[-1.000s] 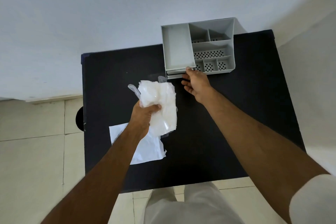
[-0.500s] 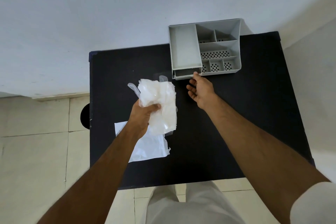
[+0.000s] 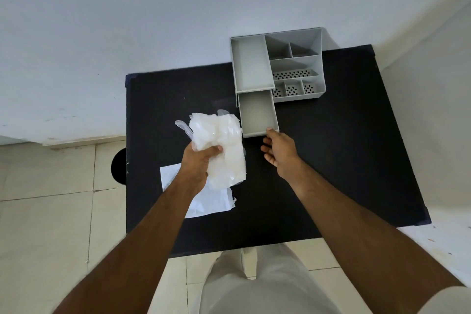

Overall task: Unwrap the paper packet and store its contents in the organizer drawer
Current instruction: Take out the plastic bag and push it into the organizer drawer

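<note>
On the black table (image 3: 331, 160) the drawer (image 3: 257, 112) is open. My left hand (image 3: 198, 163) squeezes the plastic bundle (image 3: 224, 140). My right hand (image 3: 279, 150) touches the drawer front; I cannot tell if it pinches.

One black table (image 3: 344, 166) carries one grey organizer (image 3: 298, 99), which has seven open-top compartments (image 3: 254, 64) and one drawer (image 3: 257, 112). There is one bundle of clear plastic gloves (image 3: 225, 145), one white paper sheet (image 3: 211, 204), and two hands, one left hand (image 3: 198, 163) and one right hand (image 3: 280, 151)
</note>
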